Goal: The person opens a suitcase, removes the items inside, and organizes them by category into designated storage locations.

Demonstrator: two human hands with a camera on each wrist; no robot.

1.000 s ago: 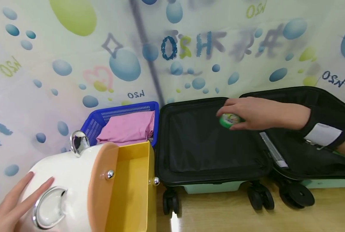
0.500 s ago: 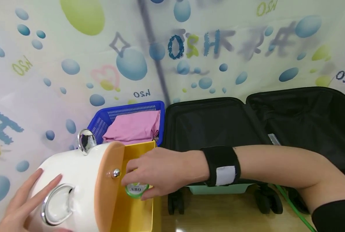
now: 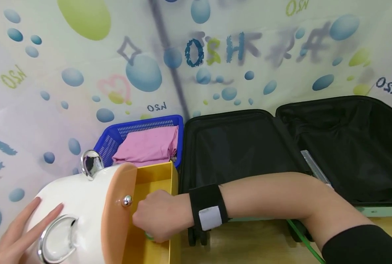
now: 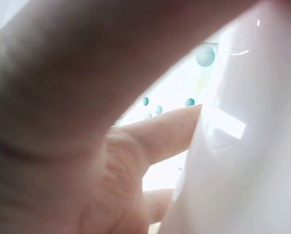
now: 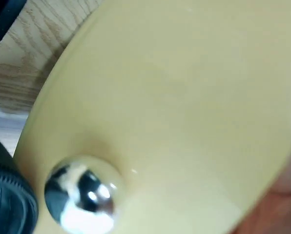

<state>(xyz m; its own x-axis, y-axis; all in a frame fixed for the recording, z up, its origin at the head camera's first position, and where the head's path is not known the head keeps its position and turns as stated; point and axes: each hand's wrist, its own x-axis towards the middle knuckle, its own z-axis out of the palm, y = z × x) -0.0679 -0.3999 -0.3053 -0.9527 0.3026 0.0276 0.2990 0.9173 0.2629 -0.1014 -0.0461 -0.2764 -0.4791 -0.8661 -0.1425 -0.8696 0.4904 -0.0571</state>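
In the head view my left hand [image 3: 21, 234] rests with outstretched fingers on a glossy white rounded storage box [image 3: 84, 194] with chrome rings and a peach front panel. The left wrist view has its fingers against the white shell. From the box a yellow drawer [image 3: 154, 176] is pulled out. My right hand [image 3: 159, 216] is down inside the drawer, fingers curled around a small round green container [image 3: 148, 235], only a sliver of which shows. In the right wrist view the drawer's yellow front [image 5: 184, 97] and its chrome knob [image 5: 82, 195] fill the picture; the container is hidden there.
Behind the box stands a blue plastic basket [image 3: 117, 128] with a folded pink cloth [image 3: 146, 145]. An open suitcase [image 3: 229, 146] with black lining and wheels lies to the right on the wooden floor [image 3: 242, 242]. A green cord [image 3: 304, 238] passes below the right arm.
My right hand has carried the green container left from over the suitcase to above the drawer, then lower inside it. My left hand stays on the white box.
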